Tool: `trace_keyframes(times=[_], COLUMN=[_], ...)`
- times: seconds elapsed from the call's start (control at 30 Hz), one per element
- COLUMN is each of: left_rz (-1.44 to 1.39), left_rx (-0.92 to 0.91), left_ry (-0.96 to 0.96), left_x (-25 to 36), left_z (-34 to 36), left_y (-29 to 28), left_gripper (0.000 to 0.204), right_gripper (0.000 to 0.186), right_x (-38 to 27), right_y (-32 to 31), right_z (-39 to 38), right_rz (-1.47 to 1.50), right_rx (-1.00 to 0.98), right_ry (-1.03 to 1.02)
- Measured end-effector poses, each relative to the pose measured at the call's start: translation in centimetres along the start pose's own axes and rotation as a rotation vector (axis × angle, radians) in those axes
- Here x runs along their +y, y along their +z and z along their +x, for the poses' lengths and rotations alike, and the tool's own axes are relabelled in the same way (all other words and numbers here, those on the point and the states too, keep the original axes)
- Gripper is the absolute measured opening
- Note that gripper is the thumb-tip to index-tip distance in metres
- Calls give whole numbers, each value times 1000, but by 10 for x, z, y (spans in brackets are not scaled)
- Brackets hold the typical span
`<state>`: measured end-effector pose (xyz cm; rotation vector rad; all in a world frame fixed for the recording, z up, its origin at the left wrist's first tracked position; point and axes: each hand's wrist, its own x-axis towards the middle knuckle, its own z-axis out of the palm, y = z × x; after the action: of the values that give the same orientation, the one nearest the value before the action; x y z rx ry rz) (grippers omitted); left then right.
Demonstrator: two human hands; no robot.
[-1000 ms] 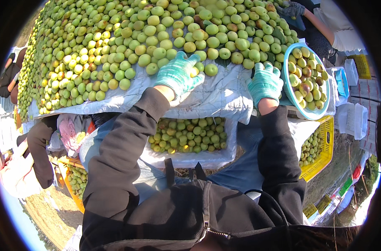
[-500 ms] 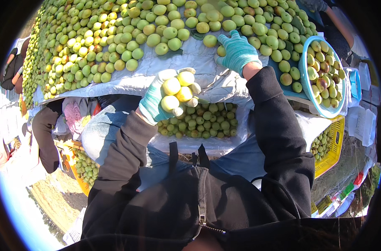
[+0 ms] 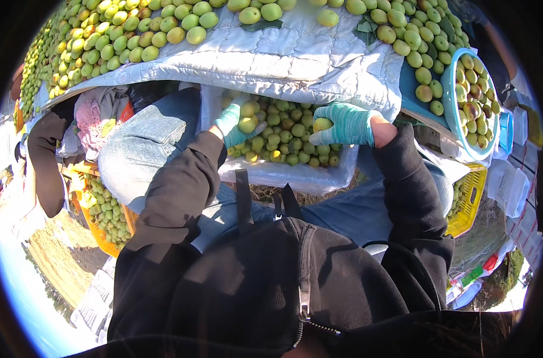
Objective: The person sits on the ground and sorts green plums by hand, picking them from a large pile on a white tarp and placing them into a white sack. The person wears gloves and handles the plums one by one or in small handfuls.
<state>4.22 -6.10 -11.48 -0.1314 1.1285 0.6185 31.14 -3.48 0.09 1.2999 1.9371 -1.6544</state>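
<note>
Between my knees stands a crate lined with clear plastic [image 3: 338, 180], holding many small round green fruits [image 3: 289, 134] that look like jujubes. My left hand [image 3: 233, 121], in a teal and white glove, is low at the crate's left side, its fingers curled round a few of the fruits [image 3: 247, 124]. At the crate's right side, my right hand [image 3: 346, 124], gloved alike, pinches one yellowish-green fruit [image 3: 322, 125] between thumb and fingers. Its fingertips are partly hidden behind that fruit.
A white quilted cloth [image 3: 271, 68] covers the table ahead, with a large heap of green fruit [image 3: 119, 42] on it. A light-blue basin [image 3: 449, 98] of browner fruit stands at right. Fruit-filled orange [image 3: 101, 235] and yellow crates [image 3: 471, 203] flank my legs. Another person's arm [image 3: 501, 51] shows at far right.
Both hands have come down from the table to the crate. My left hand lowered its fruits into it. My right hand left the heap and now holds one fruit.
</note>
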Motion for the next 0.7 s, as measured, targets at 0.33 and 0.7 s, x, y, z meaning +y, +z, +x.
trace_keyframes(times=[0.33, 0.7], left_rz=[2184, 926], left_rx=[-321, -455], left_ry=[814, 378], left_x=[-120, 30], left_z=[61, -64], left_y=[-13, 6], left_gripper=[37, 17], right_gripper=[54, 41], right_x=[68, -3], right_y=[39, 14], right_z=[3, -37], right_rz=[-415, -537], right_rx=[191, 340], right_ry=[228, 43])
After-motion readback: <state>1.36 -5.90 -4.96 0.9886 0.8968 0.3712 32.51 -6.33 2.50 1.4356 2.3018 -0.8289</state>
